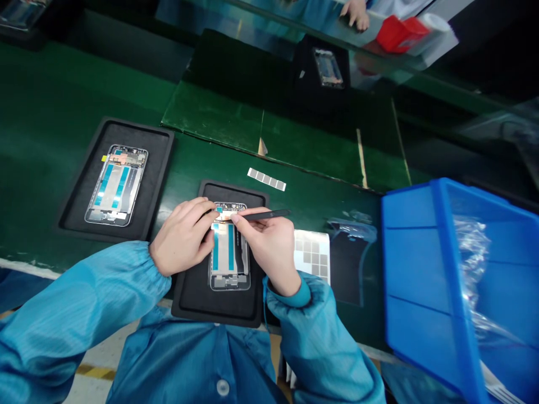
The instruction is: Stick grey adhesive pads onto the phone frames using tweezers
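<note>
An opened smartphone (pixel 223 264) lies in a black tray (pixel 193 300) in front of me, its inner parts and two blue strips showing. My left hand (pixel 185 233) is closed at its upper left edge, fingers curled over the top part and thumb low on the side. Between the fingers of my right hand (pixel 272 241) is a pair of black tweezers (pixel 267 214), held nearly level. Their tip end is at the upper part of the phone, by the pale board area; the fingertips partly hide that spot.
To the left, a second black tray (pixel 158 191) bears another opened phone (pixel 113 188). A strip of grey squares (pixel 266 179) lies beyond my hands. On the right are a sticker sheet (pixel 311 252), a dark film pouch (pixel 347 269) and a blue bin (pixel 421 280). A co-worker's hand (pixel 357 14) shows across the bench.
</note>
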Motion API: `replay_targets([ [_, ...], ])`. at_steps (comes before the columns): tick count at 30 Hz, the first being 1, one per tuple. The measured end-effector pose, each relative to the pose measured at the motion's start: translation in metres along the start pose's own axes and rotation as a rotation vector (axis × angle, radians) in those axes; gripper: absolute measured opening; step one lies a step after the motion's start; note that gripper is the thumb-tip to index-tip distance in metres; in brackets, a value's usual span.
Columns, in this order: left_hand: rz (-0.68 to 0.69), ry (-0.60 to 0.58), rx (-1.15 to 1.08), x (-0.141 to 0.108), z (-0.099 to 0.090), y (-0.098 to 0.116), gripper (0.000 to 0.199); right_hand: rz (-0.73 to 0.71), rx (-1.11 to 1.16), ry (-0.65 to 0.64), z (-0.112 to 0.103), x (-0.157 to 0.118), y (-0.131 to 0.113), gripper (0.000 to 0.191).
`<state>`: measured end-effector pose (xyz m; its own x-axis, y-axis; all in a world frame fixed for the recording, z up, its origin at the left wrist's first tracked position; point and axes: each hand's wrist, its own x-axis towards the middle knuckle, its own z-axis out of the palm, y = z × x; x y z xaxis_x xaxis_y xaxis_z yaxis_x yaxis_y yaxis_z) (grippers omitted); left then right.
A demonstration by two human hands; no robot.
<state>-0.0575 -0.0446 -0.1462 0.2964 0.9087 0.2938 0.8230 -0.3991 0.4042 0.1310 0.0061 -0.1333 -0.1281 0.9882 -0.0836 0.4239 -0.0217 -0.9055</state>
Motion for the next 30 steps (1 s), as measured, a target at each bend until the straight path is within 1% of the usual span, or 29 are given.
replay_targets([
  [5, -0.008, -0.003, -0.01, 0.0, 0.0, 0.001, 0.034, -0.01, -0.002, -0.001, 0.0, 0.0, 0.001, 0.023],
  [9, 0.016, 0.001, 0.013, 0.0, -0.002, 0.0, 0.034, -0.02, 0.012, 0.0, 0.001, -0.001, 0.002, 0.021],
  [12, 0.059, -0.046, 0.057, 0.0, -0.005, 0.001, 0.035, -0.025, 0.027, -0.003, 0.002, -0.001, 0.003, 0.021],
  [15, 0.105, -0.104, 0.147, 0.0, -0.008, 0.007, 0.036, -0.023, 0.03, -0.007, -0.001, -0.002, 0.0, 0.02],
  [17, 0.133, -0.134, 0.222, 0.001, -0.01, 0.012, 0.037, -0.022, 0.061, 0.035, -0.007, -0.005, -0.005, 0.02],
  [21, 0.183, -0.169, 0.299, 0.004, -0.015, 0.018, 0.037, -0.039, 0.122, 0.195, -0.024, -0.019, -0.016, 0.02],
  [22, 0.171, -0.16, 0.296, 0.004, -0.017, 0.018, 0.036, -0.038, 0.131, 0.233, -0.028, -0.025, -0.016, 0.019],
  [23, 0.123, -0.13, 0.296, 0.001, -0.02, 0.018, 0.036, -0.033, 0.141, 0.269, -0.032, -0.032, -0.016, 0.018],
  [24, 0.038, -0.086, 0.305, -0.003, -0.023, 0.019, 0.038, -0.024, 0.153, 0.3, -0.034, -0.041, -0.014, 0.018],
  [26, -0.18, -0.016, 0.359, -0.017, -0.027, 0.021, 0.047, 0.01, 0.184, 0.332, -0.035, -0.059, -0.007, 0.017],
  [27, -0.276, -0.008, 0.391, -0.025, -0.028, 0.023, 0.05, 0.039, 0.202, 0.326, -0.034, -0.068, -0.002, 0.018],
  [28, -0.336, -0.022, 0.407, -0.034, -0.028, 0.026, 0.05, 0.075, 0.228, 0.305, -0.032, -0.077, 0.003, 0.019],
  [30, -0.366, -0.082, 0.348, -0.049, -0.026, 0.032, 0.045, 0.155, 0.29, 0.259, -0.027, -0.092, 0.014, 0.022],
])
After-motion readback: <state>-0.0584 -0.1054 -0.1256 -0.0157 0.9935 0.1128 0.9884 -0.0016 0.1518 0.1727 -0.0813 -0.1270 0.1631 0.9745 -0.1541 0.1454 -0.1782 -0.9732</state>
